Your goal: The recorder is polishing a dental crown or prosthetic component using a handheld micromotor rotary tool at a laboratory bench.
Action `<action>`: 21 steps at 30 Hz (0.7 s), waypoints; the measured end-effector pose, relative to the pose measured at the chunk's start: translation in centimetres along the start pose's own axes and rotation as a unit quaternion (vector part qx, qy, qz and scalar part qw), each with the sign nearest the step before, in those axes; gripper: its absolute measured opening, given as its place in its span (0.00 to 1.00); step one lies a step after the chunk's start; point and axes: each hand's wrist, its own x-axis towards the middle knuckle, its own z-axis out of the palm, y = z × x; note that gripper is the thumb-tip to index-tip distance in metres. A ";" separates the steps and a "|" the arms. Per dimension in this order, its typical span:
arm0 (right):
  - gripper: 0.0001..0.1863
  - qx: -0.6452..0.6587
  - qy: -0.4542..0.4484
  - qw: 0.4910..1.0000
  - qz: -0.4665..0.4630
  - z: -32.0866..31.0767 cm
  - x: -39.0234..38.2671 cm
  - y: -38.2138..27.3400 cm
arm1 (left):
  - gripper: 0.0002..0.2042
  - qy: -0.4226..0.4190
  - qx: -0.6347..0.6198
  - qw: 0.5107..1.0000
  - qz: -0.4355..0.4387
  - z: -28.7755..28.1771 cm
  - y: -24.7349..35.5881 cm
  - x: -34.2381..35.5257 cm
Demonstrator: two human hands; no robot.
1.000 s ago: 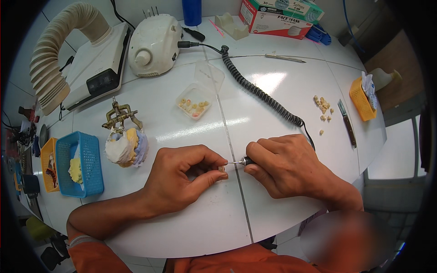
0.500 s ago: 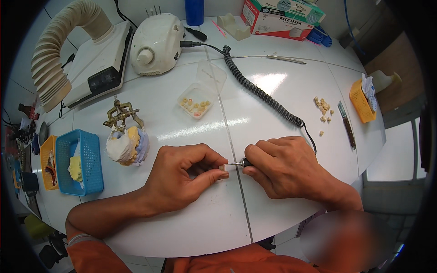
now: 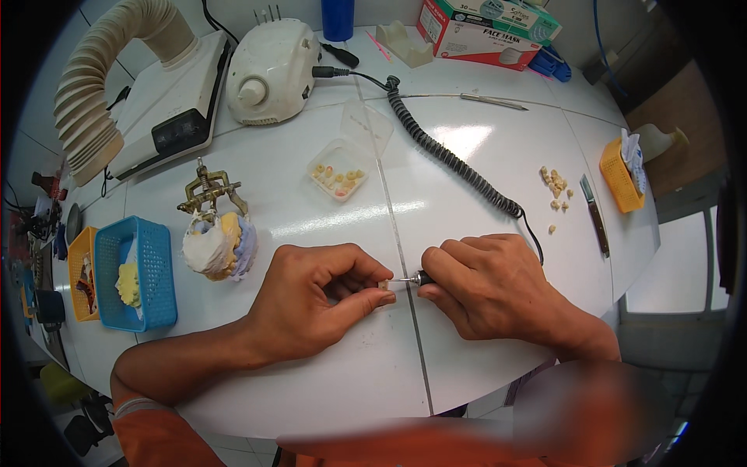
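Note:
My left hand (image 3: 327, 300) pinches a small pale tooth-like piece (image 3: 383, 286) between thumb and fingertips. My right hand (image 3: 490, 288) grips a black-and-metal rotary handpiece (image 3: 423, 278), whose thin shank points left and reaches the piece. A coiled black cord (image 3: 455, 163) links it to a white control box (image 3: 268, 86). Beyond my hands sit an open clear container (image 3: 336, 170) of small tooth-coloured pieces and, farther right, several loose similar pieces (image 3: 556, 187). Left of my hands stands a brass articulator (image 3: 208, 194) with white, yellow and lilac casts (image 3: 226, 245).
A hose-topped white unit (image 3: 167, 109) is at back left. Blue (image 3: 156, 311) and yellow (image 3: 78, 245) baskets stand left, another yellow basket (image 3: 615, 171) right. A knife (image 3: 597, 226), a metal instrument (image 3: 494, 102), mask boxes (image 3: 486, 39) and a blue cylinder (image 3: 338, 15) are on the white table (image 3: 311, 389).
The view has shifted slightly. Both hands stay in almost the same place and grip, the handpiece's tip still at the small piece.

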 end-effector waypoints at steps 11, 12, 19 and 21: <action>0.14 -0.005 -0.009 1.000 0.003 -0.1 0.0 -0.1 | 0.09 -0.002 -0.003 1.000 0.002 0.0 0.1 0.0; 0.15 -0.005 -0.002 1.000 0.003 0.0 0.1 -0.1 | 0.09 -0.002 -0.007 1.000 0.000 0.0 0.1 0.0; 0.15 -0.007 0.002 1.000 0.001 0.0 0.0 -0.1 | 0.08 0.001 -0.010 1.000 0.003 0.1 -0.1 0.0; 0.15 -0.008 0.001 1.000 0.003 0.0 0.1 -0.1 | 0.08 0.000 -0.007 1.000 0.002 0.0 0.0 0.0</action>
